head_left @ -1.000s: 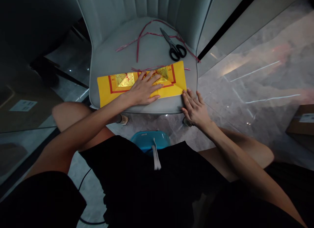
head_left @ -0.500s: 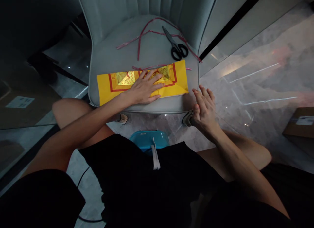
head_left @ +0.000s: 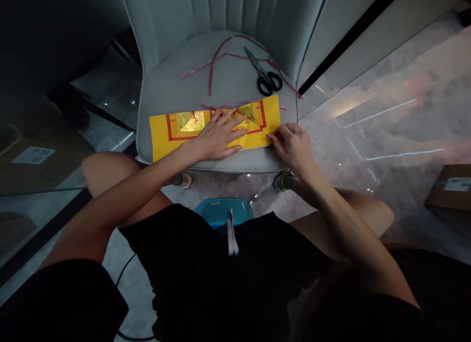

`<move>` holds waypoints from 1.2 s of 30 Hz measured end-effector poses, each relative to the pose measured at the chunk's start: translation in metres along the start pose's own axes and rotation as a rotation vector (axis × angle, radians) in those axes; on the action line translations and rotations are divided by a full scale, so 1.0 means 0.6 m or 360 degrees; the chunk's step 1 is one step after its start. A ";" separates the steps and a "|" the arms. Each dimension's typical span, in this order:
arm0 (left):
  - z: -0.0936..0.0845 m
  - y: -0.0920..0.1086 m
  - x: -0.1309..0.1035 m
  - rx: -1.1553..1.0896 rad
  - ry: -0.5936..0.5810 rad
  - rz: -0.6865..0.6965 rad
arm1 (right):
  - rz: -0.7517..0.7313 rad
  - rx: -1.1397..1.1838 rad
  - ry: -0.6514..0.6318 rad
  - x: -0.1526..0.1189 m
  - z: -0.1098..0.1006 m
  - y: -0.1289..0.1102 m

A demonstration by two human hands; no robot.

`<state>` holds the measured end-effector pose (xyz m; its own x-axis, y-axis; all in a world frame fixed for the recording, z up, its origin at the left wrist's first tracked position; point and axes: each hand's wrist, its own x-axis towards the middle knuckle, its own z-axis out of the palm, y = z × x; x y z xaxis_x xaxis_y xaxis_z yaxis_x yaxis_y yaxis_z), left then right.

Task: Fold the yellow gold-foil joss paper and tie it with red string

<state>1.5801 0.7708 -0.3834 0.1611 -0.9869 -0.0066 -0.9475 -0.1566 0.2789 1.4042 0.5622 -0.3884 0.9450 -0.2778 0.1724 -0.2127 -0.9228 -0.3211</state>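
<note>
A folded sheet of yellow paper (head_left: pixel 272 110) with a red border and gold printed panels lies along the front of the grey chair seat (head_left: pixel 176 96). My left hand (head_left: pixel 221 134) rests flat on its middle, fingers spread, covering part of the print. At the sheet's lower right corner my right hand (head_left: pixel 294 144) is closed, thumb and curled fingers pinching the paper's edge. Just behind the sheet are pink strips of ribbon (head_left: pixel 211 77) and a pair of scissors (head_left: pixel 263 72) with black handles, blades pointing away from me.
The chair's ribbed backrest (head_left: pixel 228 11) rises behind the seat. A turquoise plastic object (head_left: pixel 224 210) is on the floor between my legs. Cardboard boxes stand at the left (head_left: pixel 33 172) and right (head_left: pixel 451 187). A black cable (head_left: pixel 123 273) lies on the floor at lower left.
My right hand has moved left from beside the chair onto the paper's right corner, and its fingers have closed. My left hand stays flat on the sheet.
</note>
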 end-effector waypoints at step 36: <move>0.000 0.011 -0.006 0.0010 -0.0011 -0.0012 | 0.0411 0.1125 -0.0140 0.045 -0.079 -0.034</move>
<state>1.5732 0.7734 -0.3816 0.1665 -0.9859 -0.0154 -0.9479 -0.1643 0.2728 1.4221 0.5611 -0.3331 0.9094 -0.4123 -0.0544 -0.2479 -0.4324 -0.8669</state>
